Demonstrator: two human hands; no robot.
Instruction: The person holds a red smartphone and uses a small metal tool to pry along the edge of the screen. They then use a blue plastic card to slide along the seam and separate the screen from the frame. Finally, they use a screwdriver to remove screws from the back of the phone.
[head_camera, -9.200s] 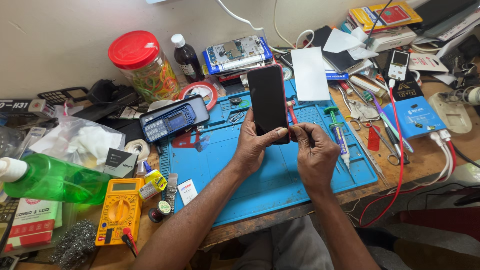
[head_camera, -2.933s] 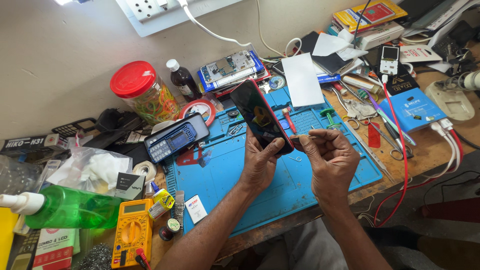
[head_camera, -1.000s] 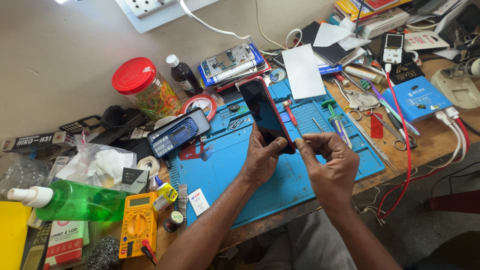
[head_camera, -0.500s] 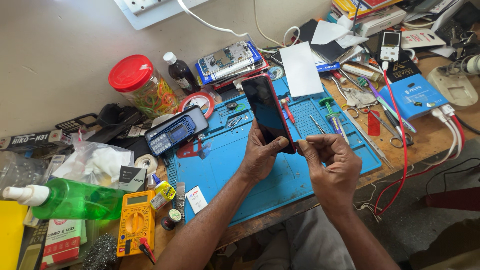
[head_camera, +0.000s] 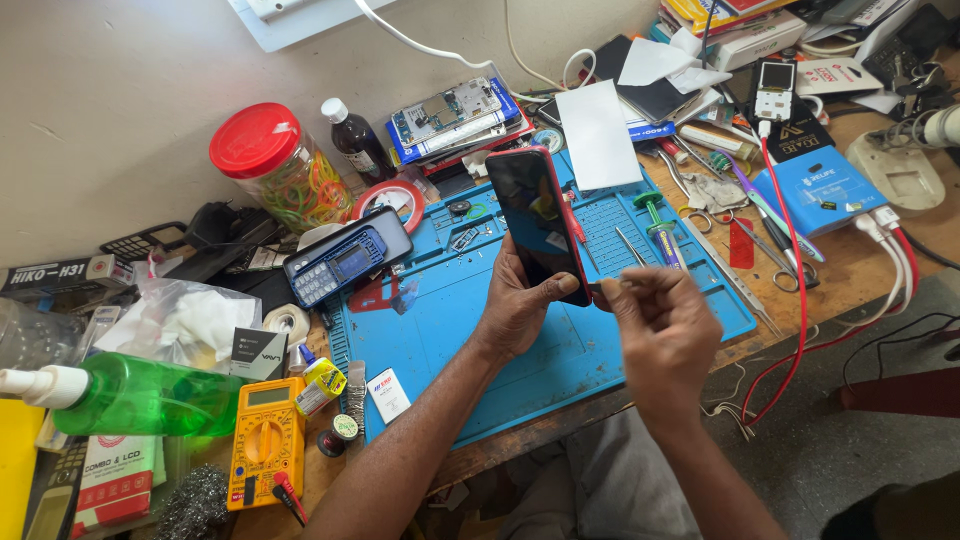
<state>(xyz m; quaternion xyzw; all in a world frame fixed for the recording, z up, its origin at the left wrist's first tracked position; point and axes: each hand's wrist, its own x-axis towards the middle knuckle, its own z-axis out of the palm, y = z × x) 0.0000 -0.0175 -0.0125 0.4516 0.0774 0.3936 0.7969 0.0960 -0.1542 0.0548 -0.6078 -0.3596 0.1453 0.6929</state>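
Note:
My left hand (head_camera: 520, 305) grips the lower end of a black-screened smartphone with a red rim (head_camera: 535, 222), held upright and tilted over the blue work mat (head_camera: 450, 330). My right hand (head_camera: 665, 325) is right beside the phone's lower right corner, fingers pinched together at the phone's edge; whether something small is pinched between them I cannot tell. A green-handled screwdriver (head_camera: 655, 215) lies on the mat behind my right hand.
A yellow multimeter (head_camera: 265, 440), a green spray bottle (head_camera: 130, 395), a red-lidded jar (head_camera: 280, 170), a brown bottle (head_camera: 355, 140) and a dark-cased device (head_camera: 345, 255) crowd the left. Circuit boards (head_camera: 450, 115), tweezers (head_camera: 700, 260), a blue box (head_camera: 820, 190) and red cables (head_camera: 800, 290) lie right.
The phone has stayed in my left hand, tilting slightly. My right hand has kept working at its lower right corner, shifting a little to the right.

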